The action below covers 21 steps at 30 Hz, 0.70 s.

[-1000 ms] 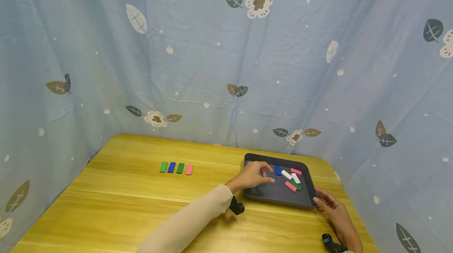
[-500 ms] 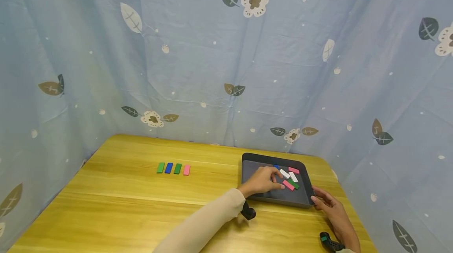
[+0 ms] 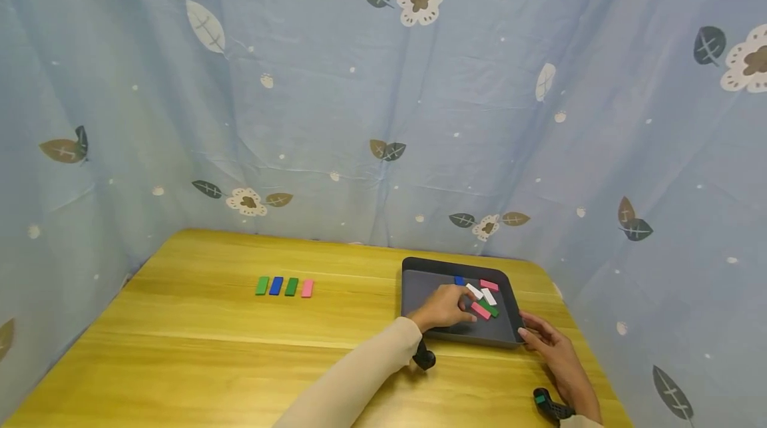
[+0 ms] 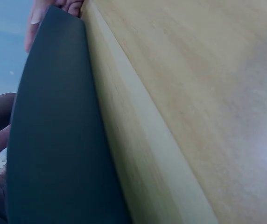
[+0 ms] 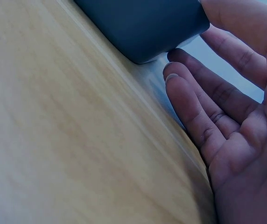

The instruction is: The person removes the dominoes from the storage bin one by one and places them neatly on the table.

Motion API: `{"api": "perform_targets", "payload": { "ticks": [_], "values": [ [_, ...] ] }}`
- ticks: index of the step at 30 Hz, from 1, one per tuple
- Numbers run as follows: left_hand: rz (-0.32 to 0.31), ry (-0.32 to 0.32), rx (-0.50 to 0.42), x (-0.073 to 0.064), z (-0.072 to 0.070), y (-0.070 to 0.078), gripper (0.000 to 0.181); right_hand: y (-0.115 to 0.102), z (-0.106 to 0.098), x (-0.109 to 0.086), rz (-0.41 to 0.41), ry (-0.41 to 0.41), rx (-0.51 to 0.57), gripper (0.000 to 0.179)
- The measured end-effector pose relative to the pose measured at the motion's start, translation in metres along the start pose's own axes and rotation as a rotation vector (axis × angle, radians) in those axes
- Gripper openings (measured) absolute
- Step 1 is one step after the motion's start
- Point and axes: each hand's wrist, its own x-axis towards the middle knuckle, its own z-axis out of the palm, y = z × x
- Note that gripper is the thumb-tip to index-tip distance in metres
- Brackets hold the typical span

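Note:
A dark grey tray (image 3: 413,275) stands at the right of the table. My left hand (image 3: 442,308) reaches over its near wall, thumb and forefinger parted beside a pink block (image 3: 481,311) with nothing seen between them. A green block (image 3: 489,308) lies partly beneath that pink one. Two white blocks, one of them a white block (image 3: 489,297) at the right, lie just behind, along with another pink block (image 3: 489,285) and a partly hidden blue block (image 3: 459,280). My right hand (image 3: 557,351) grips the tray's near right corner between thumb and fingers; its lower fingers hang free in the right wrist view.
On the table's left half, a spaced row holds a light green block (image 3: 262,285), a blue block (image 3: 276,285), a dark green block (image 3: 291,287) and a pink block (image 3: 307,288). A patterned blue curtain (image 3: 311,95) hangs behind the wooden table (image 3: 180,348).
My left hand has moved right and slightly deeper over the tray, to the pink block. The right hand stays at the tray's corner. The head view has shifted slightly.

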Motion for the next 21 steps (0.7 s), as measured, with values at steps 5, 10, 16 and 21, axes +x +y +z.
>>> {"api": "perform_targets", "payload": {
  "ticks": [5, 10, 16, 21],
  "values": [
    [-0.004, -0.02, 0.035, 0.007, 0.006, -0.002, 0.046, 0.0, 0.001, -0.001, -0.009, -0.007, 0.011, 0.072],
    [0.004, -0.033, 0.134, 0.012, 0.011, -0.003, 0.045, -0.002, 0.001, -0.001, -0.029, -0.018, 0.02, 0.069],
    [-0.025, -0.034, 0.228, 0.013, 0.016, -0.004, 0.035, 0.0, 0.001, -0.001, -0.036, -0.012, 0.017, 0.071],
    [-0.04, -0.033, 0.276, 0.013, 0.018, -0.002, 0.038, 0.002, -0.001, -0.001, -0.031, -0.003, 0.034, 0.068]
  ]
}}
